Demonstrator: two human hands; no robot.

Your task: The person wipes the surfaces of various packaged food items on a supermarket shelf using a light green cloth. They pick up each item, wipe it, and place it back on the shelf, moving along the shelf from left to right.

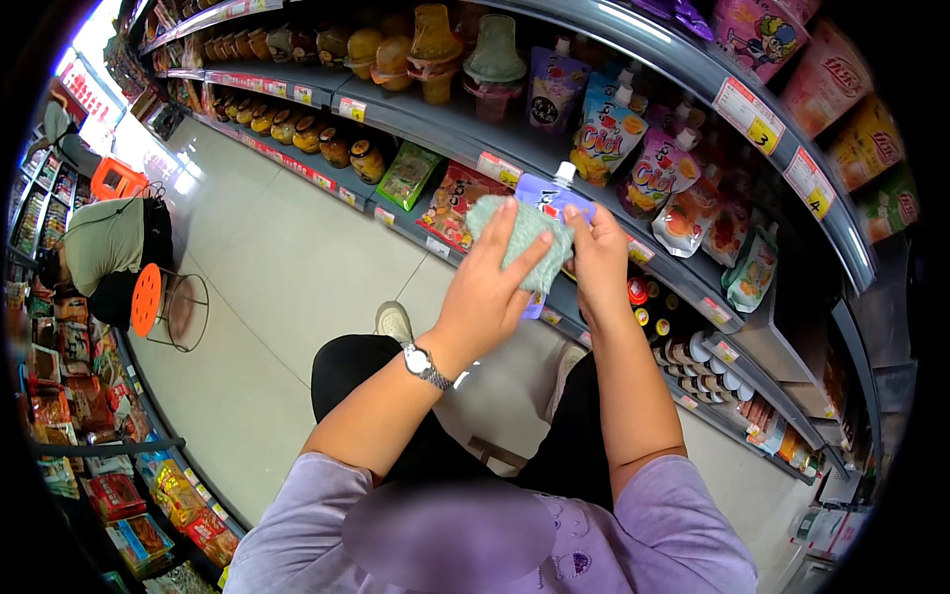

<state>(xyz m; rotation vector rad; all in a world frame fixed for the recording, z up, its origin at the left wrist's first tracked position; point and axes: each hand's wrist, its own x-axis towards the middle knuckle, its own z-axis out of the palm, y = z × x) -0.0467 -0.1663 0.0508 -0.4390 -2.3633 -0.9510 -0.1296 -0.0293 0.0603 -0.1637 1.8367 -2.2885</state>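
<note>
Beside shop shelves [554,148], the left hand [490,287] is pressing a green cloth [520,238] over a purple spouted pouch [554,196] gripped by the right hand [599,257]; wiping looks midway.

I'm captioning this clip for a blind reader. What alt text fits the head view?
A person's left hand presses a green cloth against a purple spouted pouch that the right hand holds, in front of shop shelves stocked with jars and drink pouches. Across the tiled aisle, another person bends over by an orange stool.
</note>
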